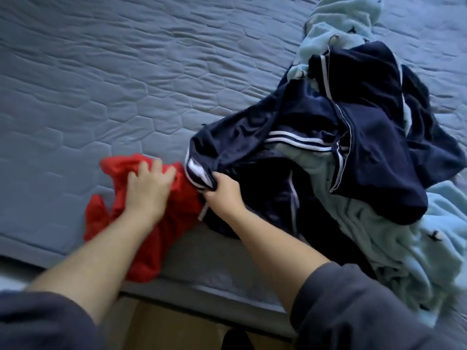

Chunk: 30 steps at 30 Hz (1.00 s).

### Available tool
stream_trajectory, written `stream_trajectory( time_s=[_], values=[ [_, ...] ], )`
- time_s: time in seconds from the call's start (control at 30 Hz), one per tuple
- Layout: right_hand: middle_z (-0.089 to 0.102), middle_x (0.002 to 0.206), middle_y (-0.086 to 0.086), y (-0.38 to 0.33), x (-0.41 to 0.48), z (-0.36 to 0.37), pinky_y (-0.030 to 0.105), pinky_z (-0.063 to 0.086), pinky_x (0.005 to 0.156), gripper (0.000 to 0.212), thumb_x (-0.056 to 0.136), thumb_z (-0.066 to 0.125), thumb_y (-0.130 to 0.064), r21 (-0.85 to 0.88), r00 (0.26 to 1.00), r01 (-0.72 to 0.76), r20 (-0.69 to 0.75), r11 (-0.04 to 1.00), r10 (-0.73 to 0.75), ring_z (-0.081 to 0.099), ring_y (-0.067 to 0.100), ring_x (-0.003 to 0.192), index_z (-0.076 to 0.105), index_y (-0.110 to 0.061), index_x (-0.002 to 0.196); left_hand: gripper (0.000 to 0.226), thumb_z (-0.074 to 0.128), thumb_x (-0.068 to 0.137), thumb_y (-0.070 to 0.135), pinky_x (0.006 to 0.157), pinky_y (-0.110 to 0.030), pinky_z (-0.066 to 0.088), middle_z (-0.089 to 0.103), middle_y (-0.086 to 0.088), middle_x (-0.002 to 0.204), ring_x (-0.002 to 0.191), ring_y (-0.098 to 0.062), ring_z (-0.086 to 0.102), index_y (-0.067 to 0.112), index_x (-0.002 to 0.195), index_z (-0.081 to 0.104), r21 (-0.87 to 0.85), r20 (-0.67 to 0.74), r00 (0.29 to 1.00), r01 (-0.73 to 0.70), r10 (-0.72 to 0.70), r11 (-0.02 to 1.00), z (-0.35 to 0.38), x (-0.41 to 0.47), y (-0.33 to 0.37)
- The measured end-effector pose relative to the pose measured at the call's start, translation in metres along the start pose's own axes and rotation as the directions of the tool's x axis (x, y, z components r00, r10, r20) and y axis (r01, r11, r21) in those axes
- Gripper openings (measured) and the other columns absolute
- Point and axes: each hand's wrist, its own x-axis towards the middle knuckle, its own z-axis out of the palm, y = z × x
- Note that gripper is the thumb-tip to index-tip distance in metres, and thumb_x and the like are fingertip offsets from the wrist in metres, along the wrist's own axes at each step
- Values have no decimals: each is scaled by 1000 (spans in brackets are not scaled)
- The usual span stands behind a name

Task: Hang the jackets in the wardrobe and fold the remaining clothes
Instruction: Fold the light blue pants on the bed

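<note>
At the edge of the bed, on my feed: the left hand (pixel 147 188) lies flat on a red garment (pixel 177 210), fingers spread and nearly straight, gripping nothing; the picture is slightly blurred there, so I cannot tell how hard it presses. Just beside it, the right hand (pixel 222 193) is closed in a fist round a bunched edge of a navy striped garment (pixel 252 127), thumb and fingers curled into the cloth next to a white band; a thin white cord hangs below the fist.

The red garment is crumpled at the near edge of the bed (pixel 101 84), one end drooping over the side; it touches the navy striped garment on its right. That navy piece spreads up and to the right from the fist, three white stripes running across it; it lies partly over a pale blue fleece (pixel 353 223), which trails from the far corner down to the near edge. A second dark navy garment (pixel 374 147), trimmed in thin white piping, is heaped on top of both. I cannot tell from here which of the dark pieces is a jacket.

Both forearms are bare, with dark grey sleeves (pixel 353 311) pushed up; the bed's quilted blue cover is bare to the left; a strip of wooden floor (pixel 164 329) shows below.
</note>
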Motion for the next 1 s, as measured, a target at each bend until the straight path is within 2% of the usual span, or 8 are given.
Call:
stream_trajectory(
  time_s=[0.13,0.3,0.4,0.5,0.6,0.7,0.83,1.0],
  values=[
    [68,100,17,-87,25,-1,26,36,78,24,75,59,1,188,980,196,-48,962,-191,60,33,99,66,-2,98,39,57,76,-9,76,-56,44,45,-30,121,103,-47,45,3,113,57,-57,-142,981,128,-135,990,-52,32,-69],
    [64,115,17,-63,26,-13,31,42,87,33,80,59,-7,-123,968,84,247,989,-52,57,34,111,61,-4,112,86,74,75,24,106,-52,36,19,-13,153,138,-35,25,20,146,26,-106,394,909,192,-136,976,-45,16,-72],
    [49,131,17,-10,10,-30,32,41,97,56,82,63,-20,-356,892,43,434,933,125,50,34,120,46,-10,134,86,70,79,36,106,-47,37,24,-8,152,137,-30,30,22,148,20,-142,465,882,159,-76,977,-26,4,-32],
    [45,132,10,43,-9,-63,40,43,98,52,84,60,-23,-448,945,-19,284,894,163,48,32,121,47,-19,134,71,63,82,29,98,-44,42,37,-7,141,128,-29,40,19,143,29,-277,344,939,87,14,957,-17,2,23],
    [49,128,4,87,-31,-110,38,38,90,40,81,55,-14,-515,995,-100,-68,851,76,47,28,119,55,-18,121,57,59,82,25,92,-42,43,42,-5,133,123,-29,43,18,135,39,-327,229,969,-13,93,945,-18,-1,80],
    [41,144,5,120,-43,-163,45,30,100,54,73,62,-11,-612,922,-175,-376,771,-89,38,26,133,54,-19,126,48,56,83,24,97,-43,38,43,-1,131,123,-24,41,19,129,45,-320,158,975,-97,154,942,-21,-1,132],
    [17,157,8,159,-38,-231,55,25,107,80,81,65,-22,-618,872,-441,-467,651,146,20,30,143,23,-33,148,44,54,85,22,111,-52,20,42,2,131,124,-21,40,20,128,45,-286,156,967,-153,204,946,-27,7,198],
    [61,110,9,183,-30,-274,36,40,82,35,80,51,-5,-481,918,-329,-363,813,158,56,33,104,56,-20,111,42,54,86,26,95,-38,42,46,-2,129,117,-23,47,20,127,47,-527,236,932,-114,274,842,-42,17,266]
  ],
)
